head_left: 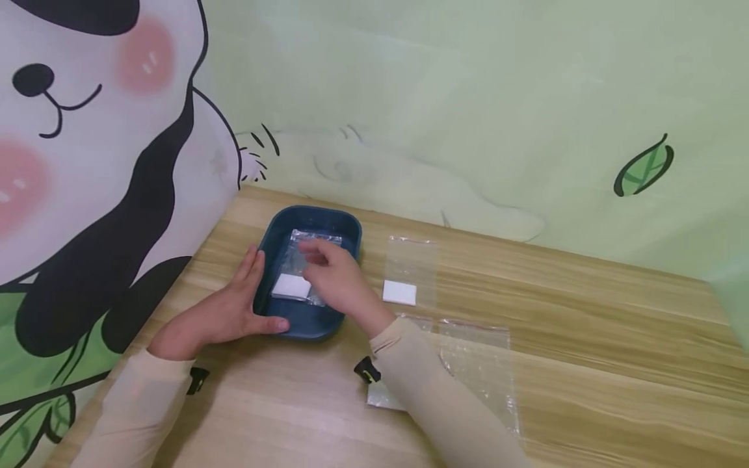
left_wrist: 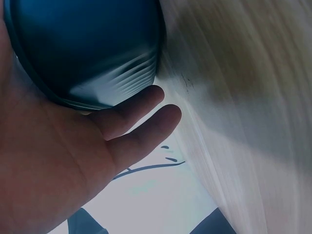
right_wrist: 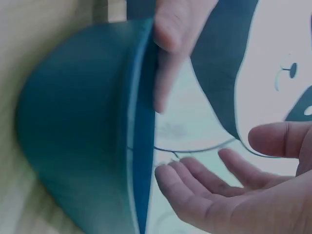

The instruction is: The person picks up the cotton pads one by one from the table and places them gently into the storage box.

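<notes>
A dark blue tray point(head_left: 310, 328) stands on the table, and my left hand point(head_left: 225, 312) rests against its left side. The fingers of that hand lie straight along the outer wall, with the thumb over the near rim. In the tray lies a clear plastic bag point(head_left: 295, 257) with a flat white piece point(head_left: 290, 286) at its near end. My right hand point(head_left: 336, 273) hovers over the tray's right side and partly hides the bag. In the right wrist view its fingers point(right_wrist: 195, 190) are loosely bent, apart from the thumb, with nothing between them.
Right of the tray, another clear bag point(head_left: 412, 260) lies flat on the wooden table point(head_left: 585, 377) with a white piece point(head_left: 400, 292) on its near part. More clear bags point(head_left: 476, 364) lie nearer, partly under my right sleeve. A painted wall point(head_left: 468, 97) borders the table behind and left.
</notes>
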